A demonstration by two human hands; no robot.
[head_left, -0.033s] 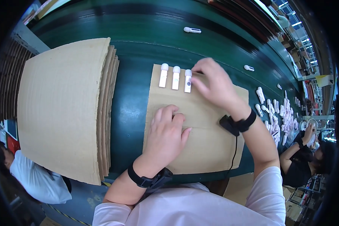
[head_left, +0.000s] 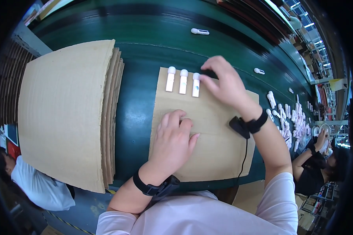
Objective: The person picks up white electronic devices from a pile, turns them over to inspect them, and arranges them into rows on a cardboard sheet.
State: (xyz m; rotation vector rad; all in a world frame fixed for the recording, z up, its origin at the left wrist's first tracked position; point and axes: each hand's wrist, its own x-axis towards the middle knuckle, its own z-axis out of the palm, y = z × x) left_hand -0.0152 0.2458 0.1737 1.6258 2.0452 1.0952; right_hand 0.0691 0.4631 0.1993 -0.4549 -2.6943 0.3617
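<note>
Three small white wand-shaped devices with rounded heads lie in a row along the far edge of a flat cardboard sheet (head_left: 215, 152): a left one (head_left: 170, 80), a middle one (head_left: 183, 82) and a right one (head_left: 196, 85). My right hand (head_left: 225, 84) is just right of the right device, thumb tip at its head and index finger apart from the thumb. Nothing shows between those fingers. On the sheet's left half rests my left hand (head_left: 172, 139), fingers loosely bent and thumb spread away, below the row. What lies under its palm is hidden.
A tall stack of cardboard sheets (head_left: 62, 113) stands at left. On the green belt (head_left: 145, 27) lie a single device (head_left: 200, 31) and another (head_left: 259, 71); a heap of them (head_left: 298, 121) is at right. One person (head_left: 310, 168) works at right, another (head_left: 39, 184) is at lower left.
My right hand has drawn slightly to the right, away from the right device, which stays in the row. My left hand has not visibly moved.
</note>
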